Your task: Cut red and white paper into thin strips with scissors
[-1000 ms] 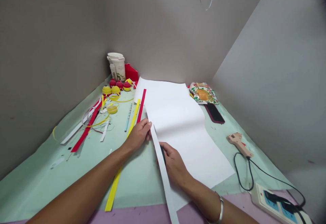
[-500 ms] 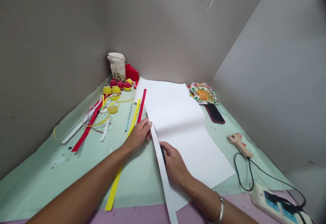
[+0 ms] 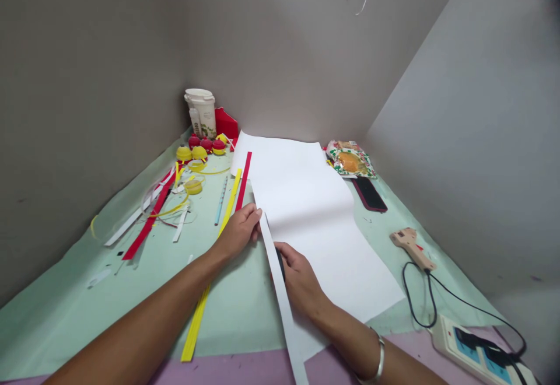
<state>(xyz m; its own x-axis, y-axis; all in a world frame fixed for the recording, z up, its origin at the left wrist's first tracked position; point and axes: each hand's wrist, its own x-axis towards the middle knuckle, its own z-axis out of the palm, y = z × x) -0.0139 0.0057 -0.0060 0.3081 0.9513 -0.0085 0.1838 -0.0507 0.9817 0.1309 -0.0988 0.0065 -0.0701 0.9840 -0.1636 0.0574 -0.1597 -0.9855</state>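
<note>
A large white paper sheet (image 3: 315, 221) lies on the pale green table cover (image 3: 236, 309). A narrow white strip (image 3: 280, 291) peels from its left edge and runs toward me. My left hand (image 3: 238, 232) pinches the sheet's left edge where the strip parts from it. My right hand (image 3: 300, 280) is closed around a dark tool, mostly hidden, at the cut line, resting on the sheet.
Yellow (image 3: 205, 297) and red (image 3: 243, 181) paper strips lie left of the sheet. Red and yellow balls (image 3: 201, 150), a cup (image 3: 202, 112) and scraps sit at back left. A snack packet (image 3: 350, 162), phone (image 3: 368, 193), glue gun (image 3: 411, 246) and power strip (image 3: 476, 350) are at right.
Almost nothing has changed; both hands stay in place on the sheet and strip, with only a slight shift of the camera view.
</note>
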